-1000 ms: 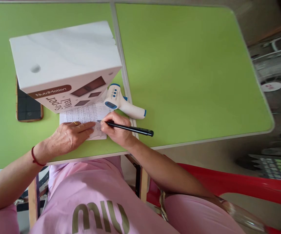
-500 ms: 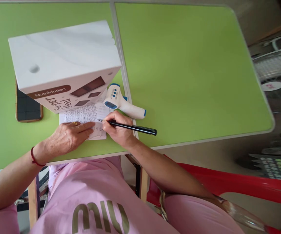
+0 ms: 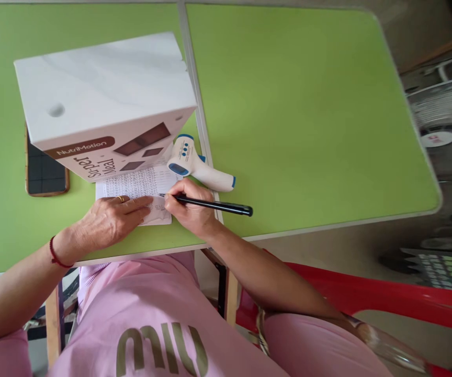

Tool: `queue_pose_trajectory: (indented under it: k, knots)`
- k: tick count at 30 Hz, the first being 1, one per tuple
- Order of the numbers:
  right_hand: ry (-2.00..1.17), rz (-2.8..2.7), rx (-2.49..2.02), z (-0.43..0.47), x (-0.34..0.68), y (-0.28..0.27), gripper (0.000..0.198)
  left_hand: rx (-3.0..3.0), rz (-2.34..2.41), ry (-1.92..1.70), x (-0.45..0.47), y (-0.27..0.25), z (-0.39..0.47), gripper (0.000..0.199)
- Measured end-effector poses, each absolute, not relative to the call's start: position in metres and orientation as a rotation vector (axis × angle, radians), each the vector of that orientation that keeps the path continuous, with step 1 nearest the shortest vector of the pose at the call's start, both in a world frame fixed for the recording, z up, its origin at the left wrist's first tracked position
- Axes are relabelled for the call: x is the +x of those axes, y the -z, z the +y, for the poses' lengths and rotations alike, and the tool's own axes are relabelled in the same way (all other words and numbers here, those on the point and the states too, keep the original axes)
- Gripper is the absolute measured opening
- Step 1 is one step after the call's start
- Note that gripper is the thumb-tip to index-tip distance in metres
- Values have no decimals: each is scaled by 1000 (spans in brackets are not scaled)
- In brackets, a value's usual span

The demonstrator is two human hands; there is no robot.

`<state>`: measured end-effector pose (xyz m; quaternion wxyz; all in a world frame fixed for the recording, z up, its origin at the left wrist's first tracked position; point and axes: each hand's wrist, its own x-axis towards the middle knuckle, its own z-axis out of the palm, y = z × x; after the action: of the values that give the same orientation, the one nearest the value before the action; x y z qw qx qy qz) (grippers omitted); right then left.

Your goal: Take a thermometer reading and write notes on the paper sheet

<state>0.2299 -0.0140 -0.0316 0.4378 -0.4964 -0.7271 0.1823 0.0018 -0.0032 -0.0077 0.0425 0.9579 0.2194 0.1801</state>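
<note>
Hands: my L hand (image 3: 106, 220) lies flat w/ fingers spread, pressing the paper; my R hand (image 3: 189, 207) is clamped on the pen.
Table (image 3: 296, 104): green, carries everything.
Box (image 3: 104, 99): white carton, stands on far end of paper.
Phone (image 3: 45, 170): flat on table, left of box, partly under it.
Thermometer (image 3: 198, 167): white/blue, just beyond R hand.
Paper (image 3: 137, 186): written sheet near table's front edge, betw. box & hands.
Pen (image 3: 210, 204): black, tip on paper, just beside L fingertips.

Pink top (image 3: 147, 309) (gold lettering), red cord bracelet (image 3: 54, 252), gold ring (image 3: 121, 199).
</note>
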Motion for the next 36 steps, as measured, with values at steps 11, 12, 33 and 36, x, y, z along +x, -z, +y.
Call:
queue_pose_trajectory:
  k: [11,12,33,36]
  knots:
    - [-494,-1790,-1198,-12,231,31,14,2939,667,-536,2,7,-3,22]
    - [-486,-1796,-1206,-12,231,32,13,2940,669,-535,2,7,-3,22]
    - [-481,-1800,-1220,-12,231,32,14,2933,663,-555,3,6,-2,22]
    - [-452,-1764,-1211,-13,233,30,14,2941,633,-610,3,3,0,21]
